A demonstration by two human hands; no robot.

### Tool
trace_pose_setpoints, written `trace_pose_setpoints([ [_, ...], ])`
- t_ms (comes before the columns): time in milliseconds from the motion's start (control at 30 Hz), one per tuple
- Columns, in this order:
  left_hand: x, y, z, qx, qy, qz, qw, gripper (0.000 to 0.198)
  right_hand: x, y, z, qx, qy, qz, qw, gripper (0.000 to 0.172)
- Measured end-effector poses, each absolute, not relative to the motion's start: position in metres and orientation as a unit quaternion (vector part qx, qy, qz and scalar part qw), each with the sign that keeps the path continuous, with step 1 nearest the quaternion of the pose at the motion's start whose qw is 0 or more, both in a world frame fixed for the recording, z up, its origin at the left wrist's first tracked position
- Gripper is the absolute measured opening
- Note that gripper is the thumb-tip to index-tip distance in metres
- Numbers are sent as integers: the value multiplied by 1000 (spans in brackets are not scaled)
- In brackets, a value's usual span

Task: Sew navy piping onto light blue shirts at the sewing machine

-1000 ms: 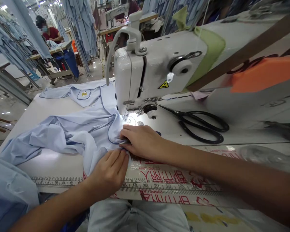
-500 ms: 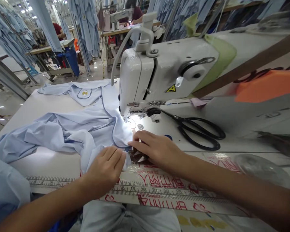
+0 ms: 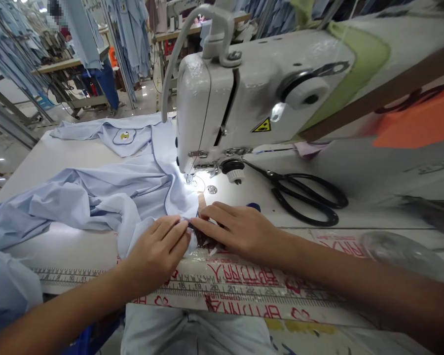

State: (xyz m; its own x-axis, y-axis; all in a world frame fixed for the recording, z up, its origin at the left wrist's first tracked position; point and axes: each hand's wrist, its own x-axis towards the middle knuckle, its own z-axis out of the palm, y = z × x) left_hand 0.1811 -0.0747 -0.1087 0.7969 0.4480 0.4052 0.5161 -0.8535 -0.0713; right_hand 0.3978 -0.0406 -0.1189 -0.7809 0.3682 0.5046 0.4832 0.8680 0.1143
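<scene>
A light blue garment (image 3: 96,192) with dark piping lies spread over the sewing table, part of it beside the needle of a white sewing machine (image 3: 196,108). My left hand (image 3: 161,251) has its fingers closed on the garment's near edge. Right beside it, my right hand (image 3: 240,229) pinches the same edge at the piped corner, fingertips almost touching the left ones. Under the right fingers some brown material and small white scraps show in part. An embroidered yellow patch (image 3: 125,135) sits on the garment's far part.
Black-handled scissors (image 3: 307,197) lie right of the needle area. A printed ruler tape (image 3: 244,291) runs along the table's front edge. An orange piece (image 3: 418,121) hangs at the right. Behind are hanging light blue garments (image 3: 129,44) and another worktable (image 3: 59,65).
My left hand's fingers have shifted up along the garment edge and flattened nearer the right fingertips. The right hand moved slightly left. The camera view has tilted down a little.
</scene>
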Motion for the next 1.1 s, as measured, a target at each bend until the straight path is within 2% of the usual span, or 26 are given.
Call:
trace_pose_setpoints([
  [300,177,-75,-114,-942,-276,-175,72,24,393,-37,-111,-189,-933,-161,259,26],
  [433,178,-74,-112,-940,-277,-186,66,22,393,-39,-112,-165,-943,-128,260,19],
  [700,182,-75,-104,-951,-216,-192,106,18,393,-42,-118,-191,-948,-63,245,27],
  [1100,186,-77,-106,-951,-197,-185,152,14,389,-42,-120,-218,-949,-33,226,26],
])
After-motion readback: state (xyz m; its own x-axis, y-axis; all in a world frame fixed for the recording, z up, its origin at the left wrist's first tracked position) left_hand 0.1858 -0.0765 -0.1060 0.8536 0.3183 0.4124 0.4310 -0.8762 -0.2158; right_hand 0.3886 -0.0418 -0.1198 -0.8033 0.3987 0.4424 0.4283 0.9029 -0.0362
